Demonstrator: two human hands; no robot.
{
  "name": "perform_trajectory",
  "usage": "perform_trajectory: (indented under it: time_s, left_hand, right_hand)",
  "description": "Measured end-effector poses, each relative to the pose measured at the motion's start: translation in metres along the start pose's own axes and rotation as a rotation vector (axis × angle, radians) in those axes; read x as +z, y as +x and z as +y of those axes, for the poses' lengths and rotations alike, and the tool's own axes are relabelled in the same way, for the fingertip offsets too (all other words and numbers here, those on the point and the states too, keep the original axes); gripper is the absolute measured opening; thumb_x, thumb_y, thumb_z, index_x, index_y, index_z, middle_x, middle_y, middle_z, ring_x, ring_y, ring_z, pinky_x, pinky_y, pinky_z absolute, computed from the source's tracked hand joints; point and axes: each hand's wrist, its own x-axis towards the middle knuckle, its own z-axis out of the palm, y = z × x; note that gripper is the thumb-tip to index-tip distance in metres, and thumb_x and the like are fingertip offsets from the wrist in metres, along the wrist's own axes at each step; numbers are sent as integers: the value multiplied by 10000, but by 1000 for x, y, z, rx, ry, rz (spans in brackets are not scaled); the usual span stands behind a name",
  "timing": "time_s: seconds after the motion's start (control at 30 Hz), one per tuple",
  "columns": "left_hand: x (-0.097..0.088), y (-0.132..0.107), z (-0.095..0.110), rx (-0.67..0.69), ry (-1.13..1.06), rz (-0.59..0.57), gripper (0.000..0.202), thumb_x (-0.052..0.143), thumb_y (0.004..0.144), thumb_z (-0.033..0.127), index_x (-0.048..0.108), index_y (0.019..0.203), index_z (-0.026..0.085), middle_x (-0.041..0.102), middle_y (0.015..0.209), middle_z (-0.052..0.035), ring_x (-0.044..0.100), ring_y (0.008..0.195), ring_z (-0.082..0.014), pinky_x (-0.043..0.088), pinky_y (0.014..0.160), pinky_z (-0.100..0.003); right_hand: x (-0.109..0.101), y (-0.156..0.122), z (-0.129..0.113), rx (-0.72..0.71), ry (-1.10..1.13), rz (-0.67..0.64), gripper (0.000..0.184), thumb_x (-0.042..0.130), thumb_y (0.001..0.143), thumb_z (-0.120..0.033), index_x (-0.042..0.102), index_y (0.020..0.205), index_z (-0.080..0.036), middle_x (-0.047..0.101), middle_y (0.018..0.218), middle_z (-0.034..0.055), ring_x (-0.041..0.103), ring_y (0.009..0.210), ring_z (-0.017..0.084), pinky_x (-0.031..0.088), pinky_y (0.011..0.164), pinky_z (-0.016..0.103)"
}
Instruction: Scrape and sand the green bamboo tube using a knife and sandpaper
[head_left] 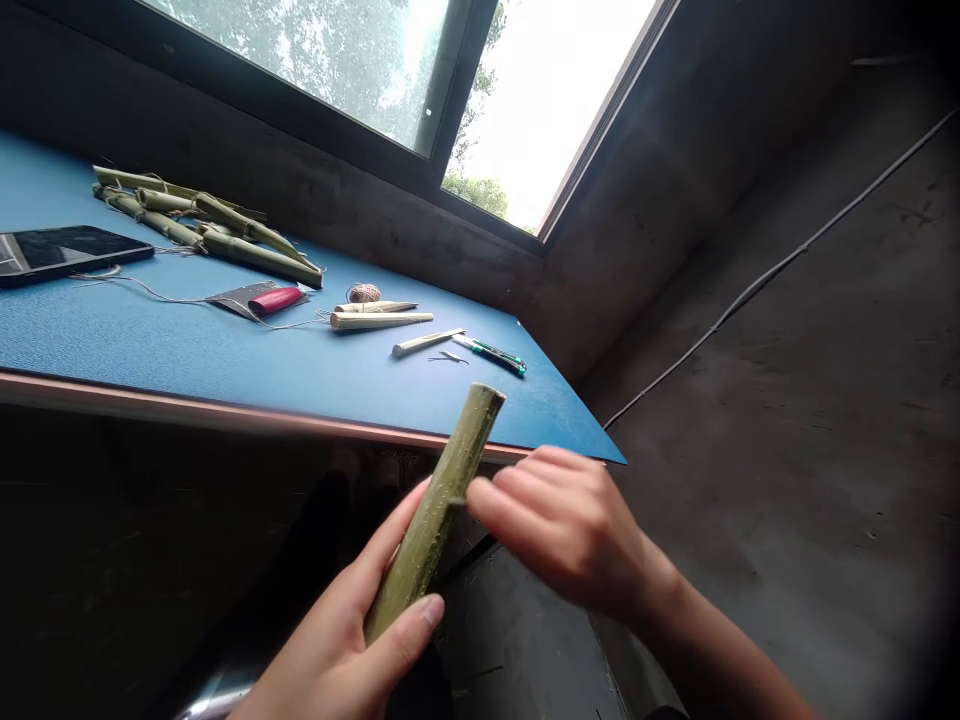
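My left hand [352, 640] is closed round the lower end of a green plant stalk [450, 480], which points up and to the right in front of the table edge. My right hand [562, 520] is closed with its fingertips against the stalk's right side; a thin dark blade-like thing runs under this hand, and I cannot make it out clearly.
On the blue table [150, 340] lie a bundle of green stalks [202, 225], a phone [60, 250], a red item on a card [274, 298], a thread ball [364, 292], pale cut stalk pieces [379, 318] and a green pen-like tool [491, 352]. A window and concrete walls are behind.
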Motion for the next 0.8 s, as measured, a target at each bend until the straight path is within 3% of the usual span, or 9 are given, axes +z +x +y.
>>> perform_trajectory:
  time_s: [0.07,0.2,0.37,0.5,0.67,0.8]
  left_hand:
    - [0,-1,0,-3,10,1,560,579,837,379,393,1363,332,406,1428,26,301,1341,-232,261,1104,-338]
    - [-3,-1,-2,-36,-1,27,604,582,832,391,344,1386,342,393,1438,20,336,1326,-240,269,1104,-356]
    - [-4,-1,-2,-65,16,-21,613,572,834,398,335,1395,328,376,1450,8,284,1350,-263,231,1124,-391]
    - [-4,-2,2,-88,29,-28,648,558,845,353,260,1420,338,346,1465,17,262,1359,-267,224,1128,-405]
    - [-1,-4,6,-92,55,-23,639,585,810,260,338,1397,311,392,1438,6,294,1344,-265,220,1133,-392]
    - [-1,-6,7,-121,30,17,673,589,779,230,338,1401,287,396,1430,-20,331,1320,-286,210,1131,-432]
  right_hand:
    - [1,0,-2,5,24,-6,265,369,927,-148,596,791,-146,441,540,-34,341,500,89,267,546,245]
    - [4,-2,-2,144,-38,94,248,398,916,-124,579,747,-142,426,533,-36,342,494,82,270,550,239]
    - [5,-5,-7,21,138,-46,279,354,935,-152,576,766,-148,432,537,-33,358,491,91,274,541,240]
    - [7,-7,-8,157,70,73,215,426,908,-134,561,741,-146,449,544,-33,352,497,84,274,545,238]
    - [9,-9,-12,13,238,-106,306,360,937,-164,517,674,-161,435,521,-37,342,476,89,252,510,248]
    - [11,-10,-5,170,164,68,201,452,912,-163,540,731,-153,512,572,-26,396,507,78,279,537,234]
